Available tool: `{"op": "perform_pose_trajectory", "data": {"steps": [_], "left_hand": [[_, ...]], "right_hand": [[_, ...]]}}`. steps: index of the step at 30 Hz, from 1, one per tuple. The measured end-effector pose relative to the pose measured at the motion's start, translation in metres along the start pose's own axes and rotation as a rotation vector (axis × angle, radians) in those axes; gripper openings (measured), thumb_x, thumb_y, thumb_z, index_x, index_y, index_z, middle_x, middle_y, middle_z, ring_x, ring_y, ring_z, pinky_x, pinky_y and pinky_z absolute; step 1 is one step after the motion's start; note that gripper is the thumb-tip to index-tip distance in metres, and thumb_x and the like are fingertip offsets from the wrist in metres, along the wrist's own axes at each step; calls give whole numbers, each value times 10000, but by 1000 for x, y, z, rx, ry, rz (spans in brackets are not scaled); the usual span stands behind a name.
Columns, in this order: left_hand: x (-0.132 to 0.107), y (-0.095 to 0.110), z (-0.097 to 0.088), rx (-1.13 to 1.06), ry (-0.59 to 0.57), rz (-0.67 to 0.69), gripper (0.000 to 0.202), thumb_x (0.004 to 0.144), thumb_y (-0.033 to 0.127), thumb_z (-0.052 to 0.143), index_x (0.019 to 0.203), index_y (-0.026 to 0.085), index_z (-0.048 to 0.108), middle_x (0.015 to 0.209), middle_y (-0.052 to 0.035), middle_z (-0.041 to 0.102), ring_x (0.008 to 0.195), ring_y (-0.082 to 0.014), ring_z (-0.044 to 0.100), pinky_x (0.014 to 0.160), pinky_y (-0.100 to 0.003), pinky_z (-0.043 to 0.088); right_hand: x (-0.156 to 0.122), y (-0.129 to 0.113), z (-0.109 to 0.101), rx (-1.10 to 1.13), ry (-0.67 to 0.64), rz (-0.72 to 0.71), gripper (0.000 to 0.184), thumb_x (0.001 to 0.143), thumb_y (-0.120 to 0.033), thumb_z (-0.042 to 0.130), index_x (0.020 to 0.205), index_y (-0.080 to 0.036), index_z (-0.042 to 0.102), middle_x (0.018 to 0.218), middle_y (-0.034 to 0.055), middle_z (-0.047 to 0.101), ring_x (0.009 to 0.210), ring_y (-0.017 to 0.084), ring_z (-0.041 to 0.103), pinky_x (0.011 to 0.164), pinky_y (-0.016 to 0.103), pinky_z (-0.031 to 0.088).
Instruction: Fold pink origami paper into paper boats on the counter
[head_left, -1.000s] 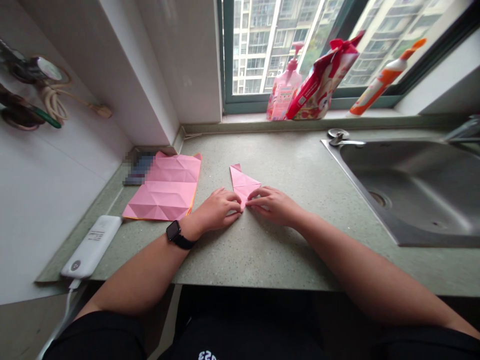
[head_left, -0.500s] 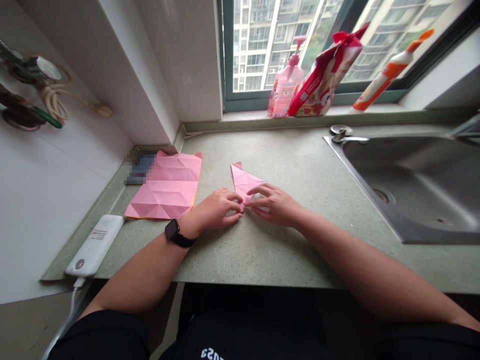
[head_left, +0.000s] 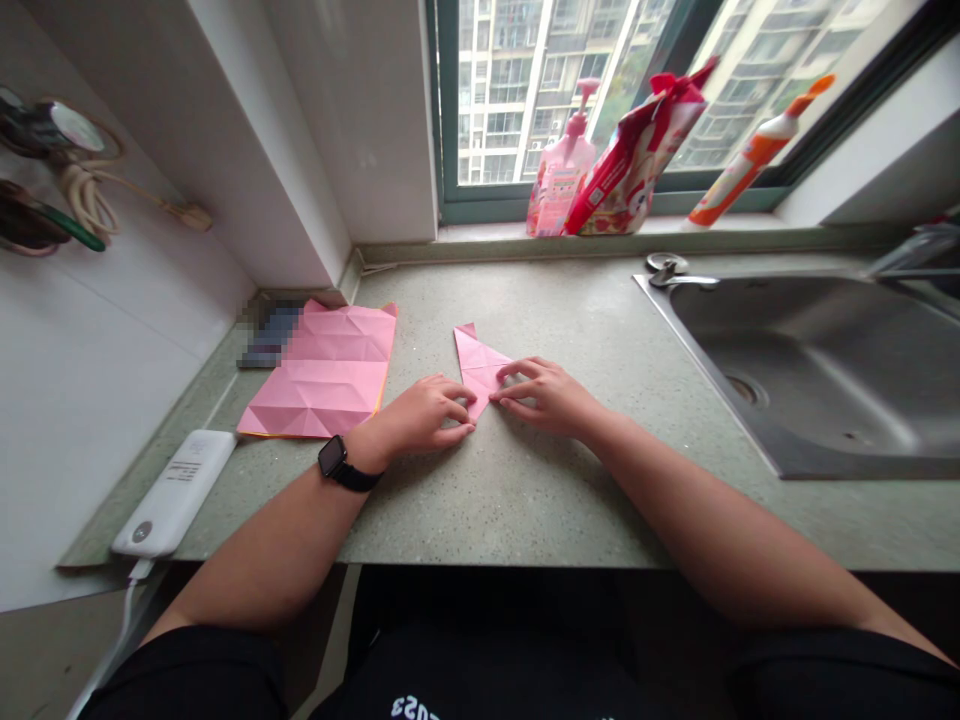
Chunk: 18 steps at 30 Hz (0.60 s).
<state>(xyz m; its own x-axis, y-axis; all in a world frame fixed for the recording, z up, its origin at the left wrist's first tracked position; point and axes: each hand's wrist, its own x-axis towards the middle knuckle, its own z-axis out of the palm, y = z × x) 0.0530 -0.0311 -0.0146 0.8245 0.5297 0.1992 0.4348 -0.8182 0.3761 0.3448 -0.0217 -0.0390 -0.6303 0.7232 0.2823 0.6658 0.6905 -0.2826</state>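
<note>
1. Our folded pink paper [head_left: 480,362] lies on the counter [head_left: 570,500] between our left hand [head_left: 426,415] and right hand [head_left: 551,398].
2. Our bent fingers touch its near end; whether they pinch or merely press, we cannot tell.
3. We do best aligning edges before creasing firmly (the hard counter helps).
4. Creased pink sheets [head_left: 322,365] crowd our left wrist; the power bank [head_left: 176,490] and sink [head_left: 825,340] leave us room.

Folded paper [head_left: 477,358] partly hidden (by fingers [head_left: 520,367]).
</note>
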Motion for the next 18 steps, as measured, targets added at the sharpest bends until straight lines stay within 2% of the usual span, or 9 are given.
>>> {"op": "perform_pose_trajectory", "data": {"steps": [5, 9, 11, 13, 18], "left_hand": [[0, 1, -1, -12, -9, -23, 182, 1048, 281, 690, 981, 229, 851, 1296, -84, 797, 1172, -254, 736, 1119, -448, 524], [-1, 4, -2, 38, 17, -144, 216, 1075, 290, 652, 1234, 230, 786, 1286, -75, 801, 1220, -261, 723, 1242, -546, 442], [-2, 3, -2, 90, 54, -230, 285, 1086, 303, 639, 1338, 221, 745, 1333, -93, 785, 1262, -280, 707, 1299, -618, 362], [-4, 2, -2, 136, 69, -287, 303, 1089, 316, 635, 1358, 223, 740, 1379, -103, 765, 1297, -296, 686, 1326, -662, 302], [-5, 0, 2, 218, 91, -359, 292, 1099, 331, 620, 1343, 239, 751, 1384, -108, 743, 1349, -317, 636, 1326, -711, 273]], "right_hand": [[-3, 9, 3, -27, 16, -7, 268, 1044, -317, 710, 1289, -346, 812, 1364, 54, 784, 1265, 304, 695, 1107, 542, 551], [-5, 12, 4, -76, 32, -18, 334, 1022, -347, 723, 1348, -303, 780, 1395, 72, 778, 1298, 325, 676, 1139, 559, 522], [-6, 9, 3, -85, 29, -30, 327, 1023, -358, 719, 1339, -303, 780, 1371, 70, 787, 1285, 322, 681, 1147, 559, 511], [-6, 4, 2, -85, 14, -55, 315, 1023, -361, 718, 1329, -314, 782, 1349, 61, 795, 1282, 314, 684, 1174, 562, 487], [-6, -18, 3, -7, -44, -164, 368, 1003, -371, 746, 1365, -310, 772, 1378, 71, 787, 1319, 314, 668, 1218, 577, 442]]}}
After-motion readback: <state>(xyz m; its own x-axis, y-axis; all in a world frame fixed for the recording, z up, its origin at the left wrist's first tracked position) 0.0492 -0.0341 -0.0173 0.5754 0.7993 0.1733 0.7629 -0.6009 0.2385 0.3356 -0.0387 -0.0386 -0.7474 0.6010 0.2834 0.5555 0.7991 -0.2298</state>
